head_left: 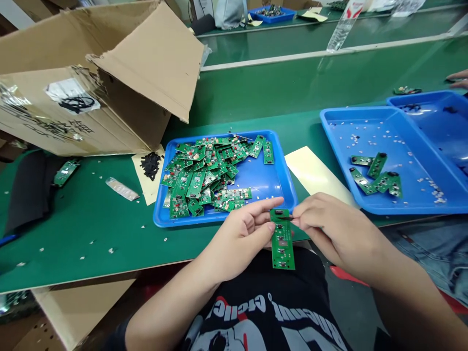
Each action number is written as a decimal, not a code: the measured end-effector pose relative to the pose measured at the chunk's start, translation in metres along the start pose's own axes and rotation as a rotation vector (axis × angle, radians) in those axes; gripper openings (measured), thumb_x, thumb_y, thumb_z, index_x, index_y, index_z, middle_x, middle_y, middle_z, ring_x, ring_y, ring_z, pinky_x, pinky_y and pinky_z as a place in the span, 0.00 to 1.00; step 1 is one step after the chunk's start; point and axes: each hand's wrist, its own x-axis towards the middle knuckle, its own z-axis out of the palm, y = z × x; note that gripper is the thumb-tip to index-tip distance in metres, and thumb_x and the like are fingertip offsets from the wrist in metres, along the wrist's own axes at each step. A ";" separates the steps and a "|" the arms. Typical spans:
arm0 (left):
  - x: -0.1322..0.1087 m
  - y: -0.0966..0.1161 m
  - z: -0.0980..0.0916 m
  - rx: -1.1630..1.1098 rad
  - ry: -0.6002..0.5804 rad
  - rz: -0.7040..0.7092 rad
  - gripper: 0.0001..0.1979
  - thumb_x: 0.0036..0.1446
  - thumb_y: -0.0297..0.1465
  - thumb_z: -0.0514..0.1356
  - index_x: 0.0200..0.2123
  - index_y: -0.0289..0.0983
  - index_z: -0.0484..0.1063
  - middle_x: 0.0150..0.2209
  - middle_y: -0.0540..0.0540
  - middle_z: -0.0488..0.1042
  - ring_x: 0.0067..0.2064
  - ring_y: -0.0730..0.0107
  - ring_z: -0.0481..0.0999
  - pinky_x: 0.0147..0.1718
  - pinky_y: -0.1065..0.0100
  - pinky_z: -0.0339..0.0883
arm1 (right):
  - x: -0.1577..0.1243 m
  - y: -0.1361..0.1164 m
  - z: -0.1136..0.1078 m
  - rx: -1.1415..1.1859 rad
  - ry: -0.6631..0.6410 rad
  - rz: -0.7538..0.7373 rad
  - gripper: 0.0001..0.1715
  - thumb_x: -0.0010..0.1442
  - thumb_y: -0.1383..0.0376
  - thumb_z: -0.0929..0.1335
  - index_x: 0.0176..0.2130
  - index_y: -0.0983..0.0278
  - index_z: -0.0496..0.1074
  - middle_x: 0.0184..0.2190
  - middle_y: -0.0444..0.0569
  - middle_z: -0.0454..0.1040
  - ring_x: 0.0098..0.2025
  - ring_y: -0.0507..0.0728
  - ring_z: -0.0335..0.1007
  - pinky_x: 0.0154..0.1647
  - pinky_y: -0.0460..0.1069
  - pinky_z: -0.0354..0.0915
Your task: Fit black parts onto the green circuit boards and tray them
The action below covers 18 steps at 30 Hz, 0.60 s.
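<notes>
A black T-shirt with white lettering lies nearest the camera, covering the person's chest and lap. Just above it, a narrow green circuit board hangs over the edge of a green bench mat, held in the air between both hands. The left hand is closed around the board's side, its thumb pressed against the face. The right hand comes in from the other side, its fingertips pinched together at the board's top end, on or beside a small black strip; the exact contact is hard to tell.

Behind the hands, a blue tray holds a loose heap of similar boards. A second blue tray on the right holds a few boards with black pieces. More black scraps sit on cream backing paper beside a torn cardboard box.

With so light a pinch, the board could slip and drop into the lap. An uneven press could leave the strip crooked, and a careless elbow could scatter the heaped tray.
</notes>
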 end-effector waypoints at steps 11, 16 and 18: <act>0.000 0.002 0.005 -0.017 0.031 0.016 0.19 0.56 0.32 0.63 0.51 0.38 0.75 0.25 0.53 0.68 0.29 0.75 0.71 0.36 0.69 0.72 | 0.004 -0.004 -0.005 -0.131 0.032 -0.078 0.08 0.64 0.74 0.63 0.35 0.62 0.65 0.32 0.48 0.74 0.35 0.55 0.68 0.38 0.53 0.68; 0.002 0.001 0.006 0.015 0.039 0.091 0.16 0.56 0.29 0.61 0.48 0.34 0.77 0.21 0.56 0.61 0.22 0.81 0.59 0.26 0.76 0.64 | 0.007 -0.009 -0.006 -0.163 0.055 -0.095 0.08 0.62 0.76 0.64 0.35 0.64 0.66 0.30 0.49 0.73 0.35 0.55 0.69 0.38 0.52 0.68; 0.003 0.001 0.006 0.031 0.046 0.115 0.15 0.56 0.28 0.61 0.47 0.33 0.77 0.20 0.57 0.60 0.21 0.82 0.56 0.23 0.77 0.60 | 0.007 -0.009 -0.006 -0.173 0.054 -0.100 0.07 0.62 0.75 0.64 0.35 0.64 0.66 0.31 0.49 0.73 0.36 0.56 0.69 0.38 0.52 0.68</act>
